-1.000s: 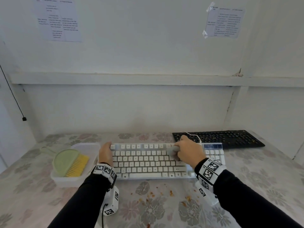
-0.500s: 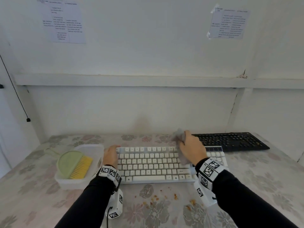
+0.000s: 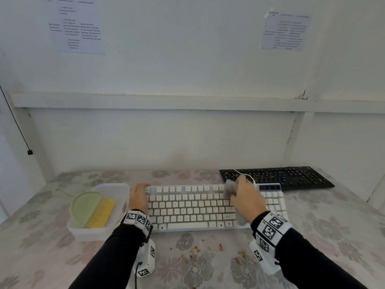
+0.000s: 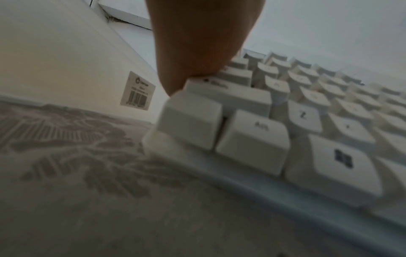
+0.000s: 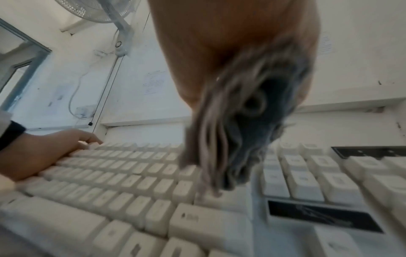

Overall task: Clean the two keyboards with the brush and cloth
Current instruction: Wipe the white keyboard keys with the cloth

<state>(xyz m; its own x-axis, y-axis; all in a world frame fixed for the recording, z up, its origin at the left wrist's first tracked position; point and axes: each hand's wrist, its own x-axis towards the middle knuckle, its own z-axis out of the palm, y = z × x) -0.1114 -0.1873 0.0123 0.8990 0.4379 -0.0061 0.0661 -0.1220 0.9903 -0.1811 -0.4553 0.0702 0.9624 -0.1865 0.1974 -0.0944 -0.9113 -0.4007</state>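
A white keyboard (image 3: 187, 207) lies in the middle of the flowered table, with a black keyboard (image 3: 279, 177) behind it to the right. My right hand (image 3: 246, 200) grips a crumpled grey cloth (image 3: 230, 187) and holds it on the upper right rows of the main key block. In the right wrist view the cloth (image 5: 241, 132) hangs down onto the keys (image 5: 131, 182). My left hand (image 3: 138, 197) rests with relaxed fingers on the white keyboard's left end (image 4: 252, 139). The green brush with yellow bristles (image 3: 91, 209) lies in a clear tub.
The clear plastic tub (image 3: 108, 187) stands right against the white keyboard's left side. Brown crumbs (image 3: 195, 250) are scattered on the tablecloth in front of the keyboard. A white cable (image 3: 243, 174) crosses the black keyboard. The wall stands close behind the table.
My right hand pushed the cloth up past the keyboard's far edge, then drew it back onto the top rows. The left hand has stayed on the left end.
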